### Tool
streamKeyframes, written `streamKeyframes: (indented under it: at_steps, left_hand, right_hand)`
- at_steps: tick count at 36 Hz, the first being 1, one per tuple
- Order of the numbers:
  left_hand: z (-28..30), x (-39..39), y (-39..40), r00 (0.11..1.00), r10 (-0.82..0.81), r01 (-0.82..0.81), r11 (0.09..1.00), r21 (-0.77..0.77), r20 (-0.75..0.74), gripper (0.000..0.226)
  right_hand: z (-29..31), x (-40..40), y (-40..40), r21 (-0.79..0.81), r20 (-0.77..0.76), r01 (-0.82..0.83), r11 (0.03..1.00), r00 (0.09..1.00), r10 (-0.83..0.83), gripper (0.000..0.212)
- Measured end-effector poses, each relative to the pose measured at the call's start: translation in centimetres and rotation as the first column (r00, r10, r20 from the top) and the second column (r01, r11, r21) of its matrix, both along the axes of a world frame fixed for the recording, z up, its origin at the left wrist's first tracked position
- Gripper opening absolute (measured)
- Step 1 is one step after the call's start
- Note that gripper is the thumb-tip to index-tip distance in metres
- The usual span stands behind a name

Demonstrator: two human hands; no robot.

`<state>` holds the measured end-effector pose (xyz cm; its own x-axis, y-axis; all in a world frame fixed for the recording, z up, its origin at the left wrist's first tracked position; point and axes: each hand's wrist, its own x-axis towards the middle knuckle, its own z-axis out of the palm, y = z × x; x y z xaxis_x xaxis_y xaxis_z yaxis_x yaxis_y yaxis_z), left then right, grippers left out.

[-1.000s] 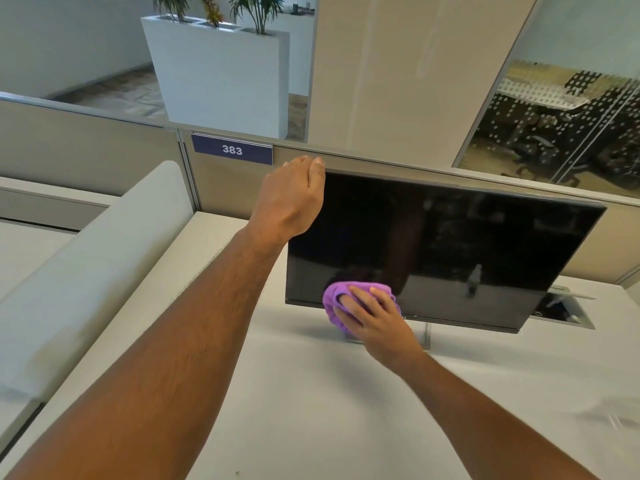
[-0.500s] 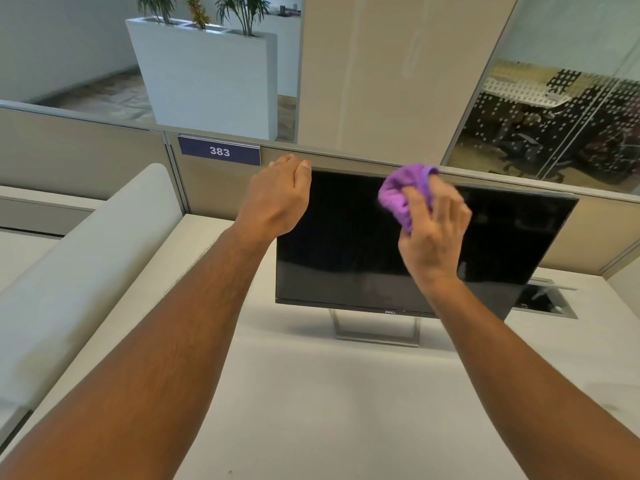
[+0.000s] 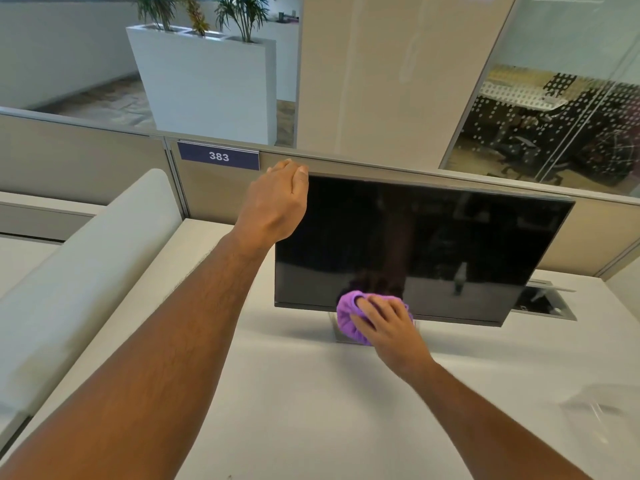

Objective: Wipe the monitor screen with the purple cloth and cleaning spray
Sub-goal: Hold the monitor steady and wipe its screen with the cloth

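A black monitor (image 3: 450, 237) stands on the white desk (image 3: 311, 410), its screen dark and reflective. My left hand (image 3: 273, 206) grips the monitor's top left corner, fingers wrapped over the edge. My right hand (image 3: 384, 323) presses a bunched purple cloth (image 3: 348, 317) against the screen's bottom edge, left of centre, in front of the stand. A blurred clear object (image 3: 595, 407), possibly the spray bottle, lies at the right of the desk; a bottle's reflection shows in the screen.
A beige partition (image 3: 86, 161) with a blue "383" plate (image 3: 219, 156) runs behind the monitor. A white padded divider (image 3: 79, 268) lies at left. An open cable hatch (image 3: 543, 303) sits in the desk behind the monitor's right corner. Beyond are a white planter and glass wall.
My right hand swept the cloth from the screen's bottom up to its top edge and has come back down to the bottom edge. My left hand stayed on the top left corner.
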<state>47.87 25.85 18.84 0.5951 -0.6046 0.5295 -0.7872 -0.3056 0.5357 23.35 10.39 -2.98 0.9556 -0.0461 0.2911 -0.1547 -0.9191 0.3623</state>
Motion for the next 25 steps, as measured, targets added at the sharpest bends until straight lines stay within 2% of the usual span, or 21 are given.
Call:
streamKeyframes:
  at_steps: [2,5,9,13,16,19,22,25]
  left_hand:
    - [0.0,0.0,0.1,1.000,0.005,-0.005,1.000,0.000,0.002,0.046]
    - [0.0,-0.2,0.0,1.000,0.009,-0.009,1.000,0.003,-0.001,0.047]
    - [0.0,-0.2,-0.1,1.000,0.006,-0.006,1.000,0.000,0.001,0.047]
    - [-0.2,-0.2,-0.1,1.000,0.000,0.000,1.000,0.007,-0.001,0.047]
    - [-0.1,-0.3,-0.1,0.999,-0.023,0.024,0.999,0.022,-0.026,0.049]
    - [0.1,-0.7,-0.2,0.999,-0.008,0.011,0.999,0.050,-0.046,0.050]
    - [0.3,-1.0,-0.6,0.999,0.021,-0.019,0.996,0.083,-0.031,0.051]
    - [0.6,-1.2,-1.1,1.000,0.007,-0.004,0.994,0.113,-0.023,0.047]
  right_hand:
    - [-0.2,-0.3,0.4,0.031,-0.066,0.038,0.999,0.997,-0.035,0.081]
    - [0.8,0.1,0.1,0.032,-0.028,0.007,0.999,1.000,-0.006,0.080]
    - [4.0,1.4,-1.5,0.015,0.187,-0.057,0.998,0.981,0.053,0.065]
    - [9.0,2.6,-3.3,0.004,0.437,-0.008,1.000,0.900,0.006,0.048]
    - [12.5,2.8,-4.7,0.060,0.577,0.086,0.994,0.810,-0.105,0.049]
    - [15.2,2.4,-6.0,0.227,0.682,0.182,0.957,0.671,-0.289,0.054]
    - [16.4,1.4,-6.9,0.440,0.703,0.225,0.869,0.516,-0.490,0.062]
    - [16.6,1.0,-7.1,0.569,0.702,0.221,0.792,0.370,-0.608,0.060]
